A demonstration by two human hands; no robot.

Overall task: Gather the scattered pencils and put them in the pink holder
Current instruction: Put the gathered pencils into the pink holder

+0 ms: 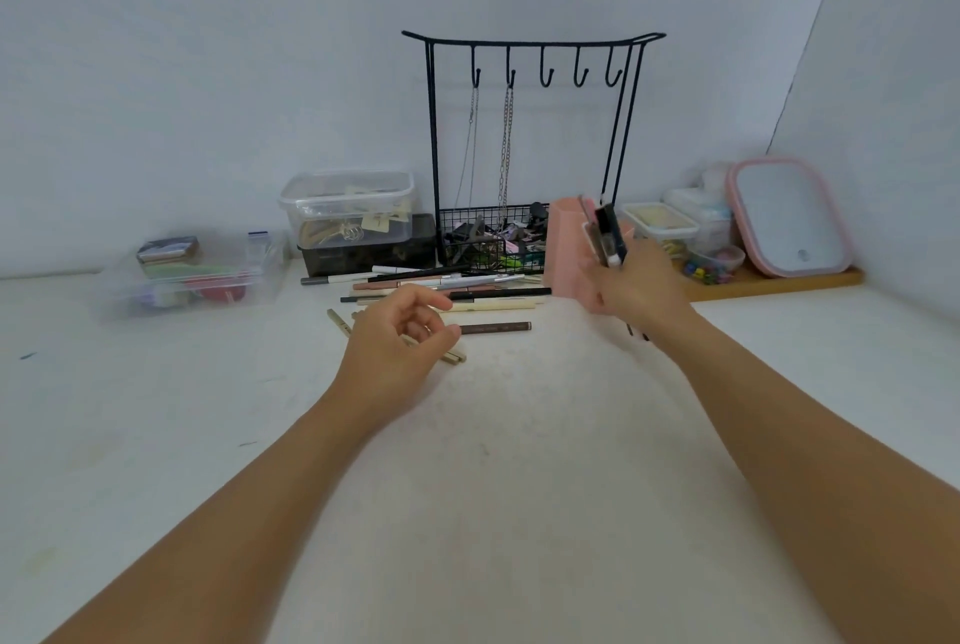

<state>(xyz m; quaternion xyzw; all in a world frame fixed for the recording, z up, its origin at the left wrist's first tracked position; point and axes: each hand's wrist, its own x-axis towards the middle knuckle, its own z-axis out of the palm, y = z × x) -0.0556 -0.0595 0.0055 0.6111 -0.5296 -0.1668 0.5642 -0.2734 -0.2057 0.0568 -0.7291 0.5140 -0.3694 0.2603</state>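
My right hand [636, 287] grips a bunch of pencils [605, 232], their ends pointing up in front of the pink holder [563, 248]. The holder stands on the white table right of the pile. Several scattered pencils [447, 287] lie in a row on the table, black, pink, cream and grey ones. A brown pencil [496, 328] lies closest to me. My left hand [400, 347] hovers over the near pencils with fingers loosely curled and nothing held; it covers part of some beige pencils [452, 357].
A black jewellery stand [530, 71] with hanging chains and a wire basket stands behind the pile. Clear plastic boxes [348, 212] sit to the left, another low box [192, 274] farther left. A wooden tray [779, 279] with small containers and a pink-rimmed mirror is at right.
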